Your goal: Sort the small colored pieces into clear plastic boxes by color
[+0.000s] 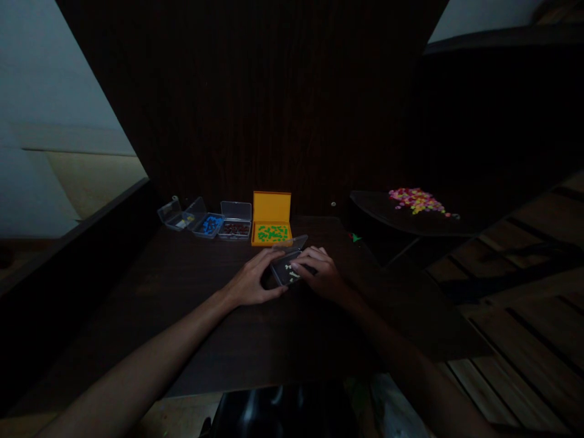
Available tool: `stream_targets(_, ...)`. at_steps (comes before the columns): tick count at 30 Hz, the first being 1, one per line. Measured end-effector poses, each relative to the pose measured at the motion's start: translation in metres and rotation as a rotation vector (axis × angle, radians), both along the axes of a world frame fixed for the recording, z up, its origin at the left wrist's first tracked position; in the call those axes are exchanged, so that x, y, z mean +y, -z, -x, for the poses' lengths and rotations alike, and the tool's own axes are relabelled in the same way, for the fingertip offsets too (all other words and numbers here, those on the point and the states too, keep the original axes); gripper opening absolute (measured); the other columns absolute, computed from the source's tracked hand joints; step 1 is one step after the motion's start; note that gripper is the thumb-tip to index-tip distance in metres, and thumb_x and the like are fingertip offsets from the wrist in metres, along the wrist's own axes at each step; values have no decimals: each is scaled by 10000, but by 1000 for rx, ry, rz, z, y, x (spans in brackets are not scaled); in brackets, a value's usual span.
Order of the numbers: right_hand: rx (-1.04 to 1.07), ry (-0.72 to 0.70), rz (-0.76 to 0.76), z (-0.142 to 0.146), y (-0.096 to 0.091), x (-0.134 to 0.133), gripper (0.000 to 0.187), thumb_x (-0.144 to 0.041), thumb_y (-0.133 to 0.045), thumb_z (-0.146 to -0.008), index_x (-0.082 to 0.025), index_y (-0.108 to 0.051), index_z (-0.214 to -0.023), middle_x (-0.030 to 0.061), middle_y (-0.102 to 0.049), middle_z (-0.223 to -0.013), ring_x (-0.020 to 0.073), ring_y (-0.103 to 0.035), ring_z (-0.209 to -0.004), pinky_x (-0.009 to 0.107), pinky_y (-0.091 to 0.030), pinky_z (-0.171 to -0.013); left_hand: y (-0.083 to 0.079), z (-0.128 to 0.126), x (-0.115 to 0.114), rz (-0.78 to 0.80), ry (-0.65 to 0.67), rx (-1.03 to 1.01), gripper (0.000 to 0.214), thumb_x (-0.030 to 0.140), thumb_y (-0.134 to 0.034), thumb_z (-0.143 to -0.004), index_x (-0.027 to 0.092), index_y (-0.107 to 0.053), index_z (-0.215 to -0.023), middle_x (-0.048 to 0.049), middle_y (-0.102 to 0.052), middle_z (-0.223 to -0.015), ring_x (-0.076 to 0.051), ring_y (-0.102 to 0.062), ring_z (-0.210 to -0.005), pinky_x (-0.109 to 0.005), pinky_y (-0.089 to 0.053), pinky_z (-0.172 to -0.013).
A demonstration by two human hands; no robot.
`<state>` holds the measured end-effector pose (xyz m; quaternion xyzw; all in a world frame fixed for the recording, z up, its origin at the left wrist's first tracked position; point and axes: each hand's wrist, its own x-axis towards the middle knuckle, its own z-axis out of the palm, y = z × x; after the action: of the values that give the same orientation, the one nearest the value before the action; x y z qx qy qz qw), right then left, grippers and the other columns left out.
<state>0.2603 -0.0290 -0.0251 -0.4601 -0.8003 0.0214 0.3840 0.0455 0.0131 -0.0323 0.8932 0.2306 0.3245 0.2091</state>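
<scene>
A small clear plastic box (pixel 281 277) with its hinged lid raised lies on the dark table in front of me, a few small whitish pieces (pixel 293 275) inside. My left hand (pixel 252 281) grips the box from its left side, fingers along the back edge and thumb at the near corner. Over the box's right side is my right hand (pixel 321 272), its thumb and fingers drawn together at the pieces. Whatever may be between those fingertips is too small and dark to make out.
Behind the box stand a yellow box (pixel 272 207) with green pieces and clear boxes with dark red pieces (pixel 236 229), blue pieces (pixel 212 225) and pale contents (pixel 181 223). A green item (pixel 356 238) lies right. Colourful small pieces (pixel 417 201) are heaped on a side shelf (pixel 378 210).
</scene>
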Motion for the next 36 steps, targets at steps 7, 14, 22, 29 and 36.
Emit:
stream_targets(7, 121, 113, -24, 0, -2, -1, 238, -279, -510, -910, -189, -644, -736, 21, -621, -734, 154, -556, -737, 335, -372, -767, -1, -1, 2, 23, -77, -44, 635, 401, -680, -748, 193, -429, -1294, -116, -538, -1295, -255, -520, -1215, -423, -432, -1052)
stream_targets(14, 345, 207, 20, -1, -4, 3, 208, -302, -488, -900, -190, -637, -993, 35, -601, -816, 157, -542, -735, 314, -431, -737, 0, -2, 4, 61, -243, -81, 647, 414, -690, -734, 187, -433, -1282, -118, -543, -1271, -265, -533, -1195, -431, -438, -1040)
stream_targets(22, 720, 283, 149, -5, 11, 15, 367, -391, -480, -880, -211, -491, -1200, 88, -561, -1078, 167, -566, -872, 299, -492, -724, 1, -1, 5, 119, -214, -100, 613, 403, -704, -725, 198, -426, -1232, -102, -573, -1218, -252, -575, -1125, -411, -493, -953)
stream_targets(29, 857, 215, 356, -10, 15, 23, 445, -463, -385, -887, -250, -456, -1271, 105, -502, -1236, 148, -616, -780, 271, -502, -604, 1, 0, 3, 158, -154, -106, 504, 403, -711, -712, 207, -426, -1078, -94, -578, -1155, -229, -607, -1012, -372, -536, -816)
stream_targets(36, 76, 296, 506, -31, -11, 14, 328, -409, -453, -859, -180, -598, -674, 39, -614, -697, 162, -554, -692, 261, -392, -626, 0, 0, 2, 191, -213, -63, 530, 425, -711, -702, 207, -407, -1077, -84, -586, -1101, -214, -620, -933, -377, -533, -810)
